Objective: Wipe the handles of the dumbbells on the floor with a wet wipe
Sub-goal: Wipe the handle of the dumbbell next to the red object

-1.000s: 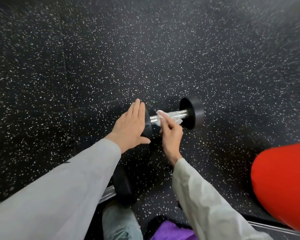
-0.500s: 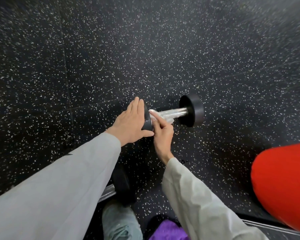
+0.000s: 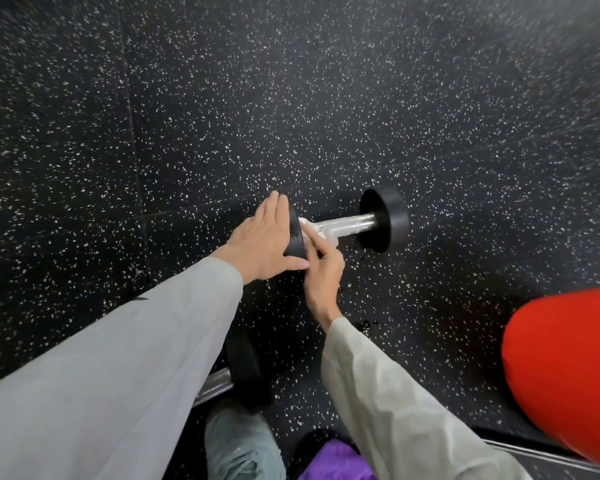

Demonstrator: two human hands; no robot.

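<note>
Wiping step in progress on the far dumbbell [image 3: 347, 226], which lies on its side on the speckled floor [image 3: 291, 98], handle running left to right. The left hand [image 3: 262, 240] lies flat and open over the dumbbell's left weight head [image 3: 296, 233], fingers straight and together, thumb tucked under the head's near edge; it appears to brace the dumbbell against rolling and closes on nothing. The right hand [image 3: 321, 268], just right of that head, pinches the wet wipe [image 3: 321, 233] against the chrome handle [image 3: 347, 226] at its left end, index finger extended along the bar. The two hands touch or nearly touch at the thumb; the view cannot settle which. The right weight head [image 3: 383, 220] stands clear of both hands, and the handle's right part is bare and shiny.

Judged stage: the wipe sits at the left limit of a stroke. The next move calls for drawing it rightward along the handle toward the right weight head, with the brace kept firm, and probably for turning the bar to reach its underside.

A second dumbbell [image 3: 246, 375] lies nearer the person than the first, partly hidden under the left sleeve [image 3: 118, 375]; judging by the task, its handle is yet to be attended to. A red rounded object [image 3: 565, 375], unidentified, sits well to the right of the far dumbbell.
</note>
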